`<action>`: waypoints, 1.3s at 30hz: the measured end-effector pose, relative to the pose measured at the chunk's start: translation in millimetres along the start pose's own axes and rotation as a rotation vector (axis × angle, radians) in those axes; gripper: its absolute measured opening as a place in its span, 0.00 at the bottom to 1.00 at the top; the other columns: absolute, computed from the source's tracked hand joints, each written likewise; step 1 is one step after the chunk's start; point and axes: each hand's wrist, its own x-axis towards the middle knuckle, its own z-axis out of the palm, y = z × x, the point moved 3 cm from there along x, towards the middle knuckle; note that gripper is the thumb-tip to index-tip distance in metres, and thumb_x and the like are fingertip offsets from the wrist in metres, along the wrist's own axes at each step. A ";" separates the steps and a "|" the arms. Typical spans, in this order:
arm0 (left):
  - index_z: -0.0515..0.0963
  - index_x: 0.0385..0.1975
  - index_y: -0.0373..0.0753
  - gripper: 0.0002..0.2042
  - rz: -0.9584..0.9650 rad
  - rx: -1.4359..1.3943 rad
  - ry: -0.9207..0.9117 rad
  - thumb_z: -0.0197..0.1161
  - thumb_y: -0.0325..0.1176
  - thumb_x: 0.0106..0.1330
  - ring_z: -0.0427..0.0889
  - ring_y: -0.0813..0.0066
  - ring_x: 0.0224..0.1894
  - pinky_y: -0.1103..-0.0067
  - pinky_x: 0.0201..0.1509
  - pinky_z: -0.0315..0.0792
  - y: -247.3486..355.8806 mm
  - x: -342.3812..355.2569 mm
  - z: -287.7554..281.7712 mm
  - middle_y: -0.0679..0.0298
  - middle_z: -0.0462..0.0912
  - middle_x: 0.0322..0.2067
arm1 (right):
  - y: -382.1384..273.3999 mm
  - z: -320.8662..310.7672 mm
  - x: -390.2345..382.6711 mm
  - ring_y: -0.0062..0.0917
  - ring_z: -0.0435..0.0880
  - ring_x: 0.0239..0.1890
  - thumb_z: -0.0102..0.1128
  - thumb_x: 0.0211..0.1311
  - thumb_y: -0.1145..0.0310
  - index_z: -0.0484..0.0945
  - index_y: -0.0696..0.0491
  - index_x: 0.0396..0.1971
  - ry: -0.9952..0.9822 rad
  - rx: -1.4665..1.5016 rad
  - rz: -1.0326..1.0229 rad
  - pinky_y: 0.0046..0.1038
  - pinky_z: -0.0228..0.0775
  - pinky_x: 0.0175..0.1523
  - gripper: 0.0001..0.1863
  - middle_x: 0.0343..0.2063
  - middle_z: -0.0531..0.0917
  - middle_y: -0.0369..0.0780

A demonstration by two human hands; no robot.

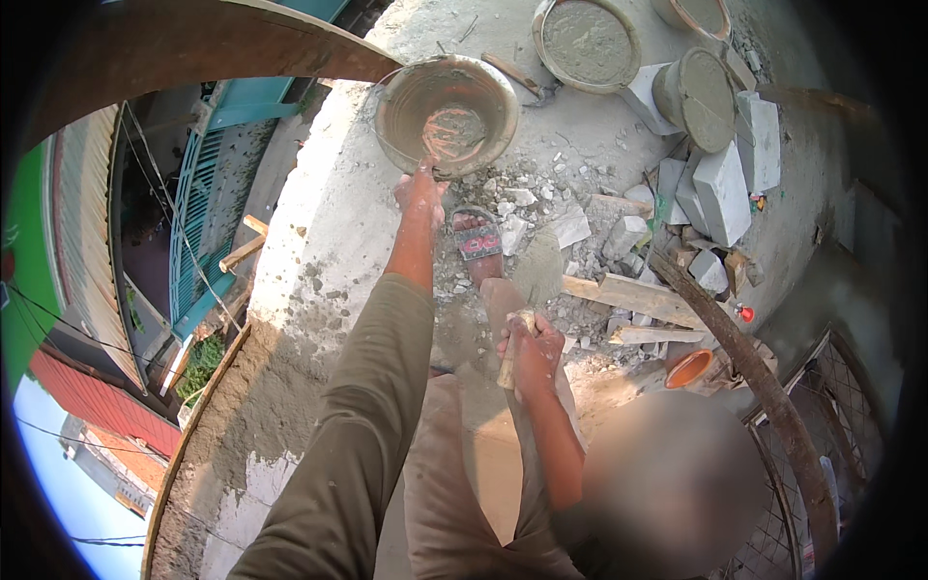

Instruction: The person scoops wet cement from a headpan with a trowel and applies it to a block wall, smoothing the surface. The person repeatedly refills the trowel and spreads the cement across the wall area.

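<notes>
My left hand (422, 196) is closed on the near rim of a mortar-smeared bucket (391, 130), which tilts toward me. A little wet grey mortar (454, 130) lies in its bottom, with reddish streaks where the wall shows through. Lower and to the right, my right hand (537, 356) is wrapped round the wooden handle of a trowel (537, 269). The trowel's grey, mortar-coated blade points away from me, over the rubble beside my sandalled foot (478, 242). The blade and the bucket are apart.
Buckets full of mortar (592, 43) stand at the far right, one (706, 97) leaning among white blocks (720, 198). Rubble (522, 198) and wooden planks (643, 300) litter the ground. An orange bowl (689, 368) lies at right. A board edge (198, 435) borders a drop on the left.
</notes>
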 end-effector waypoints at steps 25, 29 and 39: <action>0.76 0.43 0.36 0.08 -0.005 0.067 -0.617 0.62 0.34 0.75 0.82 0.72 0.44 0.74 0.47 0.73 -19.4 -73.3 401.8 0.65 0.79 0.33 | -23.9 -9.3 22.4 0.23 0.81 0.23 0.68 0.71 0.62 0.80 0.52 0.40 0.102 0.627 0.210 0.30 0.78 0.30 0.10 0.28 0.82 0.37; 0.77 0.36 0.37 0.04 -0.021 0.144 -0.544 0.59 0.30 0.75 0.82 0.73 0.39 0.78 0.46 0.74 -45.4 -142.2 359.4 0.66 0.79 0.31 | -4.7 -8.4 35.1 0.25 0.81 0.23 0.65 0.72 0.62 0.77 0.52 0.43 0.181 0.770 0.303 0.32 0.78 0.30 0.11 0.29 0.81 0.37; 0.76 0.32 0.42 0.09 -0.303 0.247 -0.520 0.63 0.37 0.75 0.74 0.78 0.30 0.77 0.43 0.76 42.0 -309.2 165.2 0.72 0.71 0.25 | 90.3 34.2 -1.5 0.31 0.84 0.29 0.62 0.72 0.63 0.76 0.55 0.48 -0.092 0.308 0.507 0.37 0.80 0.36 0.12 0.31 0.82 0.39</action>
